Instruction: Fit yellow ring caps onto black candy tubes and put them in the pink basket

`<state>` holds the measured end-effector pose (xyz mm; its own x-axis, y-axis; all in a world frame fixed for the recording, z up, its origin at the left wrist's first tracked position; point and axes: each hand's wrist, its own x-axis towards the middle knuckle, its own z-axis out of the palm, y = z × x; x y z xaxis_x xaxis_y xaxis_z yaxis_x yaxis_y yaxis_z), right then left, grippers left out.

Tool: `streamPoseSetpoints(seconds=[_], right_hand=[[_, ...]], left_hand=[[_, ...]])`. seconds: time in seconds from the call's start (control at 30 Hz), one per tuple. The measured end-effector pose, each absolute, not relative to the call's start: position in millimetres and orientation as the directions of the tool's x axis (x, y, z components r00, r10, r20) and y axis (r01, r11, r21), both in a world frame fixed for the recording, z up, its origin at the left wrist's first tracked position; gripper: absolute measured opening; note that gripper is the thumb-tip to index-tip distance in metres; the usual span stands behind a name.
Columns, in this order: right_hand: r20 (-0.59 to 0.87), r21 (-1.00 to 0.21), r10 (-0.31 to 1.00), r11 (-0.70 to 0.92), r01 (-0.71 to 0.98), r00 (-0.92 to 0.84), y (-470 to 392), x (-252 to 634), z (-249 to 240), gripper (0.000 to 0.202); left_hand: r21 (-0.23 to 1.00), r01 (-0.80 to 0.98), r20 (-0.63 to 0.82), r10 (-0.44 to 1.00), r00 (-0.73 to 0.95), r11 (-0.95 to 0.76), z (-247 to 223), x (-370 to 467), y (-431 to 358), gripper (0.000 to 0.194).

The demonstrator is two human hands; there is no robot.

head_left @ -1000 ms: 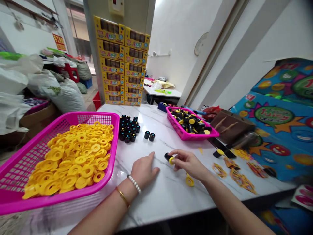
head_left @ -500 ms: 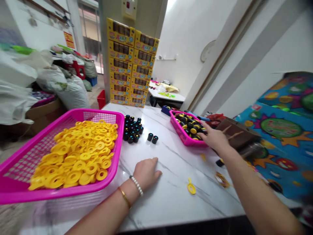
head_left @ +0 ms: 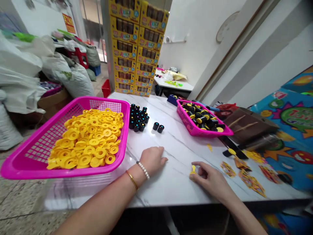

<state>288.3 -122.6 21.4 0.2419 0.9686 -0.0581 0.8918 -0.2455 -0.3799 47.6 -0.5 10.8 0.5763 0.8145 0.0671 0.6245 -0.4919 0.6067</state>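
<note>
Right hand (head_left: 212,179), at the pink basket (head_left: 186,122) of black pieces (head_left: 202,118) earlier, now pinches the yellow ring (head_left: 193,169) between thumb and finger; lifted or touching counter (head_left: 171,186), hard to tell. Left hand (head_left: 152,160) still rests on counter, thumb and index apart.

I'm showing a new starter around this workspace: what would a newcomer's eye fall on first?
Probably the large bright pink plastic basket at picture left, heaped with yellow ring-shaped plastic pieces. Then the tall stack of yellow window-fronted boxes at the far edge of the white marbled tabletop. Nearer, right of centre, the right hand has its fingertips at a small yellow plastic piece.
</note>
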Motion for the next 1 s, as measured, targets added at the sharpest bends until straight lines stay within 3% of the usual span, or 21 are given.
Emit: streamPoseSetpoints(seconds=[0.1,0.2,0.3,0.43,0.57,0.67,0.83,1.0], right_hand=[[-0.112,-0.454,0.990,-0.123,0.882,0.081,-107,265,30,0.010],[-0.027,-0.526,1.000,-0.004,0.850,-0.012,-69,254,37,0.003],[0.063,-0.614,0.998,0.019,0.789,0.025,-10,259,38,0.016],[0.040,-0.716,0.992,-0.052,0.696,0.116,68,272,35,0.035],[-0.023,-0.777,0.995,-0.080,0.625,0.100,104,271,34,0.044],[-0.077,-0.792,0.997,-0.056,0.608,-0.008,101,260,30,0.035],[-0.049,-0.829,0.995,0.010,0.559,-0.091,62,243,14,0.022],[-0.159,-0.907,0.982,-0.103,0.408,-0.106,28,248,18,0.021]], left_hand=[[0.668,0.595,0.148,0.864,0.481,-0.446,9,48,6,0.042],[0.728,0.583,0.200,0.925,0.323,-0.361,8,56,18,0.048],[0.764,0.569,0.203,0.951,0.235,-0.304,6,68,30,0.050],[0.787,0.573,0.144,0.972,0.187,-0.227,5,79,43,0.044],[0.781,0.592,0.117,0.978,0.171,-0.197,5,84,60,0.047],[0.770,0.608,0.122,0.980,0.157,-0.194,6,87,71,0.050],[0.737,0.628,0.157,0.967,0.198,-0.249,4,85,64,0.025],[0.688,0.628,0.197,0.927,0.320,-0.363,4,66,33,0.018]])
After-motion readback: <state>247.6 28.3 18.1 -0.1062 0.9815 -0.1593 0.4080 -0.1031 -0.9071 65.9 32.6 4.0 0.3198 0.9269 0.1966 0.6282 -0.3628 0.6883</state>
